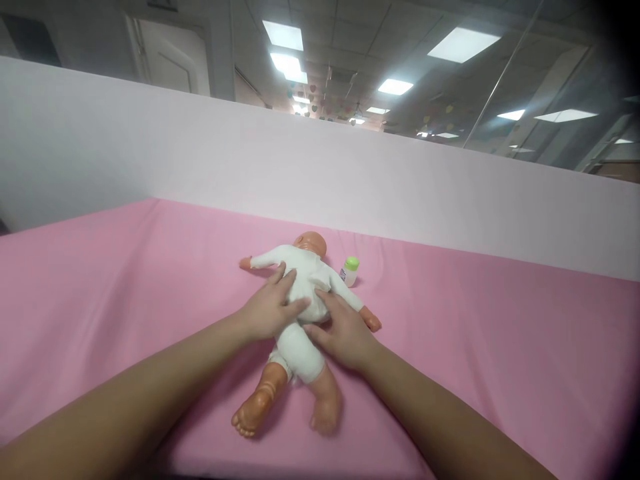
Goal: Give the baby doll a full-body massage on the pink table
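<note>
A baby doll (303, 277) in a white bodysuit lies face down on the pink sheet (490, 333), head pointing away from me, bare legs toward me. My left hand (273, 307) rests flat on the doll's back and left side, fingers stretched out. My right hand (340, 330) lies on the doll's lower back and right hip, fingers extended and pressing the white cloth. Neither hand grips anything. The doll's arms stick out to both sides.
A small white bottle with a green cap (349, 271) stands just right of the doll's head. A white partition wall (350, 173) runs along the far edge of the pink surface. Ceiling lights and a door show beyond it.
</note>
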Demonstrator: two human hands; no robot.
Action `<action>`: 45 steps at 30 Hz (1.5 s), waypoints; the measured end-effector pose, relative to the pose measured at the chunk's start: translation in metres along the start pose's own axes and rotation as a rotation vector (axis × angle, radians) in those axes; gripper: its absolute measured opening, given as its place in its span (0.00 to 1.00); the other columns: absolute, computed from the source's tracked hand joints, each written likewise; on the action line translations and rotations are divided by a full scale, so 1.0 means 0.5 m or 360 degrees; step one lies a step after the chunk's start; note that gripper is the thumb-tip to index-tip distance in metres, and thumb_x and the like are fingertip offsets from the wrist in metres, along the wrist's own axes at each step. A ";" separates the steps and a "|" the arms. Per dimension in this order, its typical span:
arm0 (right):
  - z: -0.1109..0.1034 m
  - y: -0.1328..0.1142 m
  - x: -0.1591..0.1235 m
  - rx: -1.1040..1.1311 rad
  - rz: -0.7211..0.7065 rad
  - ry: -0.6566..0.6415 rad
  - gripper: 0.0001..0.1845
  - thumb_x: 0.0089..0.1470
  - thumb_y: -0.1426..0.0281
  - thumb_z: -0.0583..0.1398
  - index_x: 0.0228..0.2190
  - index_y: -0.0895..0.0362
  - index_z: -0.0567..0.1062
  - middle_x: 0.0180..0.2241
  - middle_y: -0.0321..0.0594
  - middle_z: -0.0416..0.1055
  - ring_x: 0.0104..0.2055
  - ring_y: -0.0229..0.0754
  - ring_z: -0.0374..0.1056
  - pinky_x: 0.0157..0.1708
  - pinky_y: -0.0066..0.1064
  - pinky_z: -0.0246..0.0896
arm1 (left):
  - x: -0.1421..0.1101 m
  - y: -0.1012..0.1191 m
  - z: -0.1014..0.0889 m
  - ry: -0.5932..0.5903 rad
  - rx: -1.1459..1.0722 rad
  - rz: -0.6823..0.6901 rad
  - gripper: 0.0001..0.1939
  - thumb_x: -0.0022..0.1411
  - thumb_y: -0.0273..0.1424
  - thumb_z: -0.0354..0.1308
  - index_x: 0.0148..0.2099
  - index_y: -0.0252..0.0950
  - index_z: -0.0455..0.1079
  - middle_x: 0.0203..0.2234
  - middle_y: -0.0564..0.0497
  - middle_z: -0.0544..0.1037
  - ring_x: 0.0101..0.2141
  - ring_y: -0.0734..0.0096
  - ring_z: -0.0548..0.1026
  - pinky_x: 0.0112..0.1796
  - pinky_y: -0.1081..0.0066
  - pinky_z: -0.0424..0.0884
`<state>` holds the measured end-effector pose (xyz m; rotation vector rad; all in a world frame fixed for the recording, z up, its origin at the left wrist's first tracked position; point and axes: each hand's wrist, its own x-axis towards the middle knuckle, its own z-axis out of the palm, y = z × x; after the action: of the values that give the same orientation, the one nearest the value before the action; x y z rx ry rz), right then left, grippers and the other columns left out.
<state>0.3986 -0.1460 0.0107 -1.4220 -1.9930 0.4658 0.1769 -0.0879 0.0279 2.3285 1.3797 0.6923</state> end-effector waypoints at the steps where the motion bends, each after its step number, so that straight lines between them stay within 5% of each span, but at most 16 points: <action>1: 0.002 -0.001 -0.001 0.0014 0.0014 0.0001 0.44 0.56 0.50 0.66 0.68 0.46 0.60 0.68 0.43 0.61 0.69 0.55 0.58 0.65 0.51 0.58 | -0.001 -0.001 -0.001 -0.0082 -0.0028 -0.0055 0.58 0.61 0.59 0.58 0.78 0.29 0.40 0.75 0.32 0.32 0.72 0.35 0.42 0.67 0.46 0.54; 4: 0.008 0.003 -0.002 0.0059 0.0003 -0.0014 0.47 0.54 0.49 0.67 0.69 0.45 0.58 0.70 0.43 0.55 0.71 0.56 0.54 0.65 0.51 0.58 | -0.002 -0.009 -0.009 -0.0316 -0.0119 -0.0159 0.73 0.49 0.60 0.68 0.78 0.31 0.28 0.72 0.33 0.18 0.72 0.30 0.41 0.65 0.46 0.59; 9: 0.027 0.021 0.004 0.0155 -0.0062 -0.0072 0.47 0.60 0.49 0.62 0.72 0.45 0.50 0.75 0.43 0.41 0.75 0.55 0.43 0.70 0.53 0.50 | 0.001 -0.021 -0.010 -0.0348 -0.0429 -0.0166 0.62 0.53 0.46 0.69 0.79 0.39 0.37 0.74 0.43 0.23 0.72 0.35 0.47 0.62 0.52 0.67; 13: 0.032 0.027 0.009 0.0165 -0.0023 -0.0100 0.48 0.60 0.49 0.63 0.72 0.47 0.49 0.76 0.46 0.32 0.77 0.59 0.32 0.71 0.57 0.43 | 0.002 -0.014 0.013 -0.0233 -0.0768 -0.0244 0.54 0.58 0.44 0.66 0.78 0.41 0.44 0.75 0.47 0.30 0.69 0.39 0.57 0.56 0.55 0.75; 20: 0.042 0.036 0.022 0.0116 0.0071 -0.0092 0.56 0.56 0.50 0.66 0.73 0.48 0.44 0.76 0.48 0.26 0.77 0.58 0.24 0.72 0.58 0.37 | 0.014 -0.016 0.053 -0.0078 -0.0466 -0.0191 0.59 0.58 0.60 0.62 0.78 0.35 0.41 0.75 0.35 0.31 0.72 0.39 0.31 0.67 0.43 0.52; 26: 0.035 0.034 0.031 0.0180 0.0168 -0.0194 0.58 0.58 0.54 0.66 0.73 0.49 0.37 0.75 0.52 0.18 0.77 0.62 0.25 0.72 0.58 0.38 | 0.015 -0.022 0.038 -0.0225 -0.0294 -0.0080 0.64 0.55 0.58 0.65 0.78 0.35 0.34 0.73 0.31 0.23 0.72 0.34 0.37 0.66 0.44 0.53; 31: 0.005 0.030 0.022 0.0248 0.0096 -0.0244 0.59 0.52 0.59 0.70 0.73 0.44 0.43 0.76 0.43 0.26 0.78 0.57 0.29 0.72 0.54 0.40 | 0.014 -0.046 0.014 -0.0312 -0.0220 0.0046 0.68 0.46 0.48 0.74 0.78 0.38 0.38 0.75 0.35 0.28 0.72 0.35 0.41 0.66 0.49 0.57; 35: -0.022 0.030 0.021 0.0303 0.0014 -0.0312 0.57 0.50 0.59 0.71 0.72 0.43 0.49 0.76 0.42 0.38 0.77 0.55 0.39 0.72 0.53 0.45 | 0.017 -0.064 0.016 -0.0202 -0.0239 0.0084 0.62 0.49 0.42 0.72 0.78 0.41 0.43 0.75 0.37 0.33 0.72 0.37 0.45 0.65 0.50 0.58; 41: -0.044 0.038 0.021 0.0224 -0.0024 -0.0335 0.58 0.47 0.62 0.73 0.72 0.44 0.52 0.74 0.43 0.47 0.74 0.56 0.48 0.69 0.53 0.51 | 0.015 -0.072 0.015 -0.0272 -0.0186 0.0115 0.72 0.41 0.49 0.76 0.79 0.43 0.38 0.75 0.38 0.30 0.73 0.38 0.41 0.67 0.48 0.53; 45: -0.041 0.037 0.015 0.0073 -0.0047 -0.0249 0.52 0.50 0.58 0.70 0.71 0.44 0.56 0.73 0.43 0.50 0.74 0.57 0.48 0.69 0.54 0.50 | 0.007 -0.058 0.001 -0.0272 -0.0048 0.0121 0.68 0.45 0.51 0.73 0.79 0.43 0.38 0.75 0.36 0.33 0.72 0.35 0.45 0.65 0.48 0.56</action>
<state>0.4239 -0.1344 0.0168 -1.3623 -2.1091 0.6224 0.1579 -0.0710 0.0132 2.3654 1.2043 0.5178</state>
